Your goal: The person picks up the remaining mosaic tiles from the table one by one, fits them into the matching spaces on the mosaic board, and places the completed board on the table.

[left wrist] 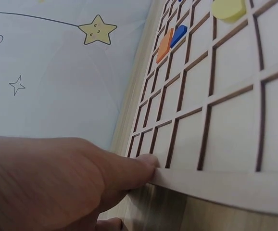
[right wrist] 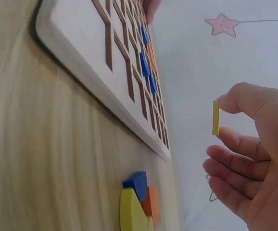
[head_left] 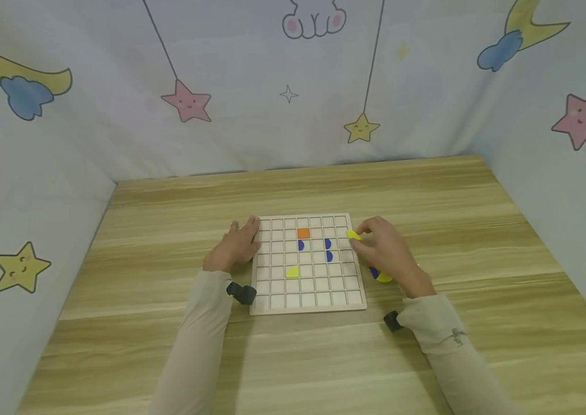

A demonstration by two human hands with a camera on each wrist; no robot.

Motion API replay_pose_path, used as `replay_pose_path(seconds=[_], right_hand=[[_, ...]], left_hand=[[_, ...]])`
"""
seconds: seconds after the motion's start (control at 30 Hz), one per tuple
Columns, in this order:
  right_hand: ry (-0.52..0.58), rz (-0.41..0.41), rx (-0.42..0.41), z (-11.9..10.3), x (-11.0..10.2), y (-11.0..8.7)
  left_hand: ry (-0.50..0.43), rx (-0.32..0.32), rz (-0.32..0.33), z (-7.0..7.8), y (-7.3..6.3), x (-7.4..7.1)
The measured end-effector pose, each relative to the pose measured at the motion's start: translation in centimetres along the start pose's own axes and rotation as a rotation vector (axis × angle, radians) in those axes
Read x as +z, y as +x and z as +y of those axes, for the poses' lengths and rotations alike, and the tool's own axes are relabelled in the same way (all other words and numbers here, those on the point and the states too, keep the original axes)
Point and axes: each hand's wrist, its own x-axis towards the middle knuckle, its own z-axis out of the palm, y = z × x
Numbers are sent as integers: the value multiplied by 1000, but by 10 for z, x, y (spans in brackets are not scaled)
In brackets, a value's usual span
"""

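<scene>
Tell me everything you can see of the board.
The board is pale, square and wood-like, with slightly rounded corners, a plain rim and ridges dividing it into square cells; the ridges' sides look dark brown. It lies flat on the table. In its cells sit an orange square, three blue half-circles and a yellow piece; most cells hold nothing. The left hand rests on its left edge. Its underside is hidden.

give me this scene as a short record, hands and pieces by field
left hand: touches the board at its left edge
right hand: pinches a yellow piece in its fingers
on board: orange square, three blue half-circles, yellow tile
right of board: blue block, yellow block, orange block
</scene>
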Motion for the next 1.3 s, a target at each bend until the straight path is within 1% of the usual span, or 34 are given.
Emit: replay_pose_path(seconds=[0.23, 0.47, 0.6, 0.73, 0.93, 1.13, 1.3], right_hand=[[-15, 25, -4, -9, 11, 1], [-8, 39, -19, -18, 18, -2], [-32, 52, -22, -23, 26, -2], [-24, 51, -23, -28, 33, -3], [-7, 40, -23, -32, 41, -5], [-9, 39, -52, -37, 44, -7], [-33, 7, -52, -43, 45, -8]], left_hand=[[0, 1, -5, 0, -2, -1], [1, 8, 8, 1, -3, -1], [-2, 2, 7, 1, -2, -1], [-3, -3, 5, 1, -1, 0], [-6, 7, 4, 0, -1, -1], [-6, 11, 2, 0, -1, -1], [-12, 5, -1, 0, -1, -1]])
